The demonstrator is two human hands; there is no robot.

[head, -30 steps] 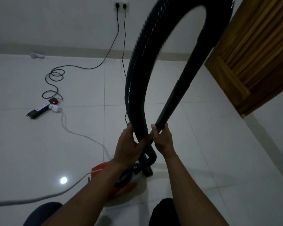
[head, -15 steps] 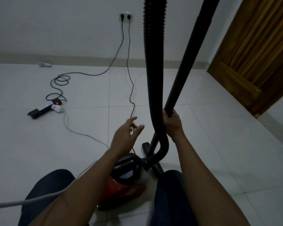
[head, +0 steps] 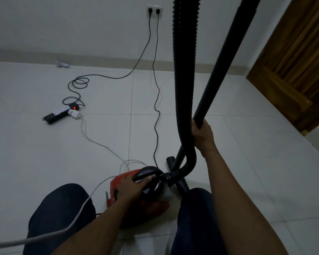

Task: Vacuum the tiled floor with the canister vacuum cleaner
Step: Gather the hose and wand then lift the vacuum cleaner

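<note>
- Where it meets the pale wall (head: 63,24) along a beige skirting, the tiled floor (head: 44,153) spreads in large glossy white squares over most of the view.
- At the right edge a brown wooden door (head: 293,70) stands slanted across the corner.
- Two knees in dark trousers, the left knee (head: 59,208) and the right knee (head: 197,208), fill the bottom of the view on either side of the machine.
- A ribbed black hose (head: 184,70) drops almost straight from the top edge, bends near the floor and joins the front of the machine.
- Just to the right of it, a smooth black wand (head: 226,52) leans up and to the right, out of the top of the view.
- The red canister vacuum (head: 151,208) sits on the floor between the knees, with its black top turned toward the hose.
- The right hand (head: 203,137) is wrapped tightly round the wand, just beside the hose.
- The left hand (head: 131,186) rests on the canister vacuum, with its fingers curled about the black carry handle.
- A black power strip (head: 57,115) lies well apart to the left, showing a red light and a white plug.
- From that plug a white cable (head: 99,144) runs across the tiles toward the machine.
- Two black cords (head: 156,89) hang down from the wall socket (head: 154,10); one coils toward the strip, the other snakes toward the machine.
- A small pale object (head: 62,64), too blurred to identify, lies by the skirting.
</note>
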